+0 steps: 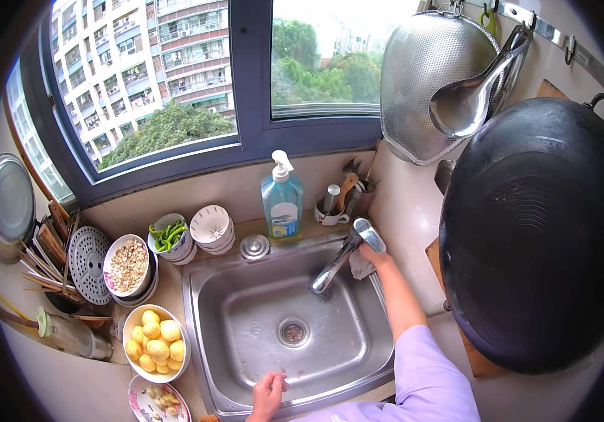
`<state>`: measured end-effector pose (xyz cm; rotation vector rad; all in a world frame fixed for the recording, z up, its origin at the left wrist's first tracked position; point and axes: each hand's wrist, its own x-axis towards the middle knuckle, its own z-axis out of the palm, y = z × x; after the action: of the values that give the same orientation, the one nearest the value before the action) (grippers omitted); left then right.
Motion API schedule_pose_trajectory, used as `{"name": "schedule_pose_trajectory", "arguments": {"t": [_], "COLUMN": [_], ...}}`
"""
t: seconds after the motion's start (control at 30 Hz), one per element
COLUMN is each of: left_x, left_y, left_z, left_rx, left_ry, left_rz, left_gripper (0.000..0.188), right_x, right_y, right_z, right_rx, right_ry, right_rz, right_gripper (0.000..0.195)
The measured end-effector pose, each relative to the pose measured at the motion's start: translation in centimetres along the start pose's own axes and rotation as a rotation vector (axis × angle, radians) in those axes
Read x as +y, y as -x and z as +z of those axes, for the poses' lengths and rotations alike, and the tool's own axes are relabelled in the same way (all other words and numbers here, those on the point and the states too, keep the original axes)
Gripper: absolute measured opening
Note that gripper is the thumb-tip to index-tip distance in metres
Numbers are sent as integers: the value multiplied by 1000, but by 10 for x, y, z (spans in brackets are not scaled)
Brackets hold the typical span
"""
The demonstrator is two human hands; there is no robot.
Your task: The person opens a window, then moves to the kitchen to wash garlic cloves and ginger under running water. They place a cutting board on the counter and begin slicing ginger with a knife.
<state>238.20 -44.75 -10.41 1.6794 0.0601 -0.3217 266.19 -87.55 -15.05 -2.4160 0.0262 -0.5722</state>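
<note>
My right hand reaches behind the chrome faucet at the sink's back right corner. It touches a greyish cloth that hangs over the sink's edge there; the faucet's lever hides the fingers, so their grip cannot be seen. My left hand is above the front edge of the stainless steel sink, its fingers curled in with nothing visible in them. Bits of food waste lie in the drain strainer, and no water shows running from the spout.
Left of the sink stand a bowl of peeled potatoes, a plate with garlic and ginger, a bowl of peanuts and green peppers. Behind it are a soap pump bottle and a utensil mug. A wok hangs at right.
</note>
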Motion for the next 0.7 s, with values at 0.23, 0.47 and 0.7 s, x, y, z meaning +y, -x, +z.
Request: {"name": "schedule_pose_trajectory", "arguments": {"t": [0.23, 0.47, 0.7], "left_x": [1, 12, 20], "left_y": [-6, -3, 12], "left_z": [3, -5, -6], "left_rx": [-50, -62, -119], "left_ry": [17, -11, 40], "left_rz": [-7, 57, 38], "left_gripper": [17, 16, 15], "right_x": [1, -57, -96], "right_y": [12, 83, 181], "right_z": [4, -29, -63], "right_rx": [117, -17, -68], "right_ry": [146, 576, 783], "right_rz": [90, 80, 206], "right_gripper": [33, 45, 66]}}
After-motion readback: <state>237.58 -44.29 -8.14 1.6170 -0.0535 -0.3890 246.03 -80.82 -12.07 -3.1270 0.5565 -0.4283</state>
